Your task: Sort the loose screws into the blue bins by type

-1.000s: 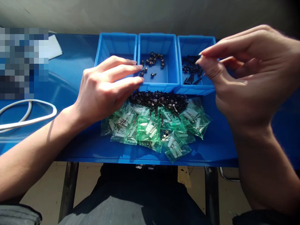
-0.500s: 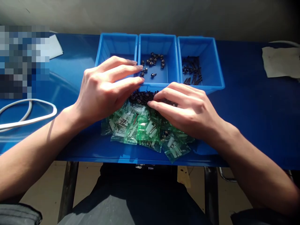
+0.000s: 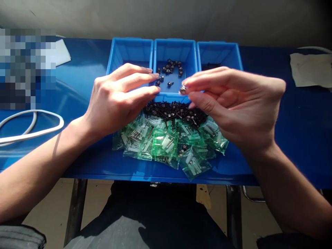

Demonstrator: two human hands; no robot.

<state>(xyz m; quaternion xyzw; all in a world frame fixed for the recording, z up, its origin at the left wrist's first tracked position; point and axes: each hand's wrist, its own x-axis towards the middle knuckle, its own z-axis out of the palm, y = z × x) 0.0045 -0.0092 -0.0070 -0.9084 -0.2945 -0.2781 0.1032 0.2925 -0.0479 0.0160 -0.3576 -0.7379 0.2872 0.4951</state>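
The right hand is pinching a bolt, holding it over the near rim of the middle bin; other bolts are lying inside. The left hand is holding its fingers slightly apart over the left bin. Screws and green bags are lying heaped on the tabletop.

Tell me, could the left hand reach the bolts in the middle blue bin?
Probably yes: on the left hand, the fingertips look close to the nearest bolts in the middle bin, with nothing visible between.
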